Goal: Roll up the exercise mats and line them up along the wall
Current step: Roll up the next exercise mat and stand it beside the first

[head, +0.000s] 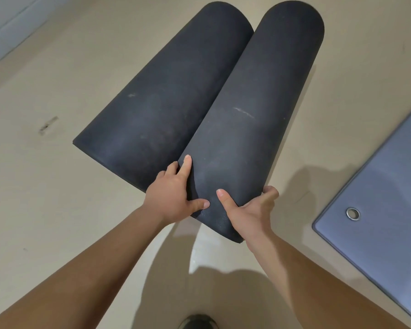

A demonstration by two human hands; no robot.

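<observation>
- I see a dark mat [166, 98] lying on the beige floor [57, 186], stretching away from me towards the top of the view.
- It forms two long rounded humps side by side, touching along a crease down the middle. I cannot tell how the layers are wound inside.
- The right hump [254, 129] has its near end raised off the floor, and both hands are on that end.
- The left hand [173, 198] grips the left side of that end. Its thumb [199, 204] presses on top, its index finger [185, 167] lies straight along the crease, and the other fingers are tucked down into the crease.
- The right hand [252, 210] clasps the right side of the same end, with the thumb [224, 198] on top and the fingers curled round underneath.
- The two thumbs point towards each other, close together but apart.
- The left hump [152, 119] lies on the floor with no hand touching it.
- A second, blue-grey mat [384, 198] lies flat on the floor at the right, well apart from the dark one, with a metal eyelet [352, 213] near its corner.
- A strip of pale wall [7, 20] shows at the top left, well away from both mats.
- The toe of a shoe [197, 322] shows at the bottom edge, between the two forearms.
</observation>
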